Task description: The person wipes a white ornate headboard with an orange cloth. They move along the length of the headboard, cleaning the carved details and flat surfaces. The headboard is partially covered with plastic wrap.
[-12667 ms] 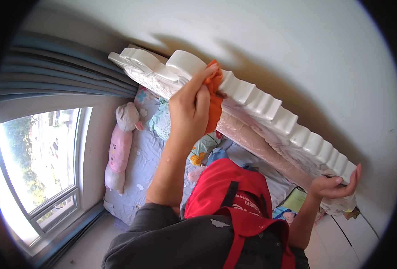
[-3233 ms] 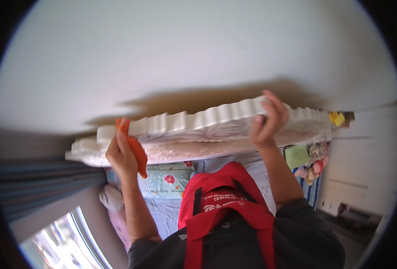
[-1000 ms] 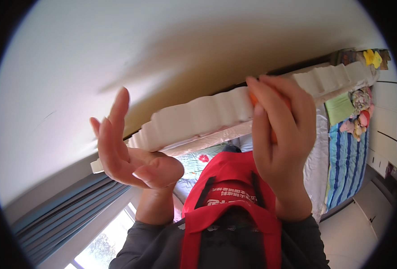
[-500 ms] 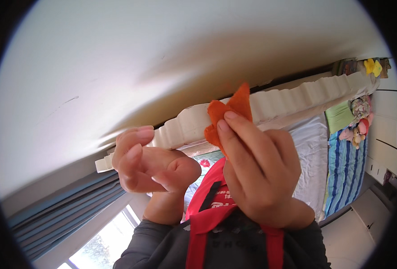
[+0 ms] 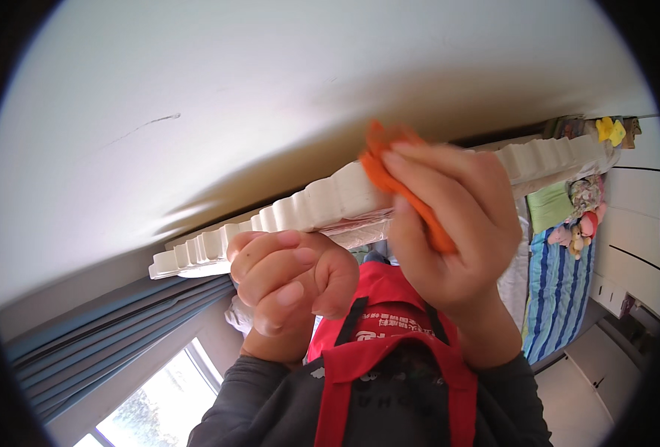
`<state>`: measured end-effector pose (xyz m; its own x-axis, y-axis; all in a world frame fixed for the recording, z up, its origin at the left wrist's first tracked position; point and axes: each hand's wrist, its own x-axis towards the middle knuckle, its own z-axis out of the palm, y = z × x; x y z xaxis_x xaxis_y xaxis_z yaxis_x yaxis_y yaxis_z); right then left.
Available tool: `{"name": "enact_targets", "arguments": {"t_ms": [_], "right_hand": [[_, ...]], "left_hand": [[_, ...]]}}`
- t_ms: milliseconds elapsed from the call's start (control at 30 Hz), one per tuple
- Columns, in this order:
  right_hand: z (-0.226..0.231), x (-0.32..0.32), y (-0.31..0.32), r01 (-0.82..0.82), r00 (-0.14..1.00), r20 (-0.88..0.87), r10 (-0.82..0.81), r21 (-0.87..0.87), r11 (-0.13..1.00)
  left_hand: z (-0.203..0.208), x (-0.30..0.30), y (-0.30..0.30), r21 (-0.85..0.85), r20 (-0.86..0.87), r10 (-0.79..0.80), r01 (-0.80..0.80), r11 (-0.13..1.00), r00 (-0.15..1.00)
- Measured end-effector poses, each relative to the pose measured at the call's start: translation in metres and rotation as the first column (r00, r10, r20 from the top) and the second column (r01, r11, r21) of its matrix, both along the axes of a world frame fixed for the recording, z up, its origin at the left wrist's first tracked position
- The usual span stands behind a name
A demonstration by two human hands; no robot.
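Observation:
An orange cloth (image 5: 434,223) is pinched between the thumb and fingers of my right hand (image 5: 471,223), folded and bunched. Its upper end is blurred and overlaps the white scalloped headboard (image 5: 330,197); whether it touches the wood I cannot tell. My left hand (image 5: 292,276) is curled in a loose fist with nothing visible in it, in front of the headboard's lower left part. A red apron (image 5: 374,298) covers my front below both hands.
A pale wall (image 5: 218,97) rises behind the headboard. To the right lie a green pillow (image 5: 550,205), plush toys (image 5: 579,238) and a blue striped blanket (image 5: 557,298). A grey-blue curtain (image 5: 106,343) hangs by a bright window (image 5: 158,402) at lower left.
My right hand has turned and moved slightly right, with the cloth now more bunched. My left hand has shifted right, its fingers more curled. The whole view has tilted a little.

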<state>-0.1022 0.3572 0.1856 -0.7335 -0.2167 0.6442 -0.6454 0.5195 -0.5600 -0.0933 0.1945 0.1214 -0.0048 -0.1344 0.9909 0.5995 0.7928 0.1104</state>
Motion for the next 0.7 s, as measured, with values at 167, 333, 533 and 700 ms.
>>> {"name": "enact_targets", "arguments": {"t_ms": [167,333,533,700], "right_hand": [[0.005,0.017,-0.026,-0.016,1.0,-0.006,0.018,0.253,0.967],[-0.001,0.023,-0.042,0.08,0.988,-0.149,-0.033,0.325,0.942],[-0.001,0.019,-0.035,0.075,0.972,-0.235,0.015,0.369,0.926],[-0.004,0.014,-0.045,0.107,0.964,-0.266,0.0,0.388,0.915]], "left_hand": [[0.008,0.028,-0.008,0.008,0.238,0.047,-0.05,0.999,0.97],[0.001,0.028,-0.015,0.126,0.16,-0.155,0.136,0.983,0.975],[0.012,0.027,-0.023,0.441,0.078,-0.342,0.275,0.854,0.937],[-0.001,0.028,-0.052,0.291,0.352,-0.101,-0.006,0.957,0.931]]}}
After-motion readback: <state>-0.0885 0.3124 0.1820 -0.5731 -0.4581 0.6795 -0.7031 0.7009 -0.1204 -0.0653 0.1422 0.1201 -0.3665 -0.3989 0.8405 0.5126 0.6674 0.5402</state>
